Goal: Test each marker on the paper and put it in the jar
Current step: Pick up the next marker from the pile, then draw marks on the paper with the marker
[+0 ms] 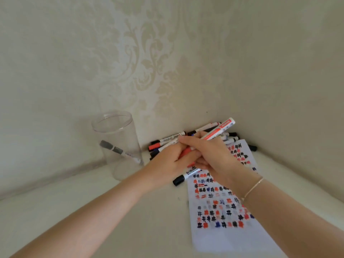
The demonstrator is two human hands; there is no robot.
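a person's two hands meet over a white table [78,211] in a wallpapered corner, a red marker [217,131] between them — the right hand [214,157] has its fingers curled round the white barrel, while the left hand [167,162] closes on the red cap end, in what looks like the pull that uncaps it for a test stroke. whether the cap is off yet cannot be told; the joint is hidden between the hands.

the clear jar [117,144] stands to the left, well apart from the hands, with just one marker in the jar [119,151], dark-capped and leaning against the wall of it. the pile of markers [167,142] lies behind the hands against the wall, red, black and blue caps mixed, and a black marker [184,178] lies loose at the near edge of the paper [223,237].

the paper, under the right forearm, is already crowded with rows of red, black and blue hash marks — far more marks than the single jarred marker would explain. judged by the jar and the pile, the job is barely begun: one marker in, one in hand, many left.
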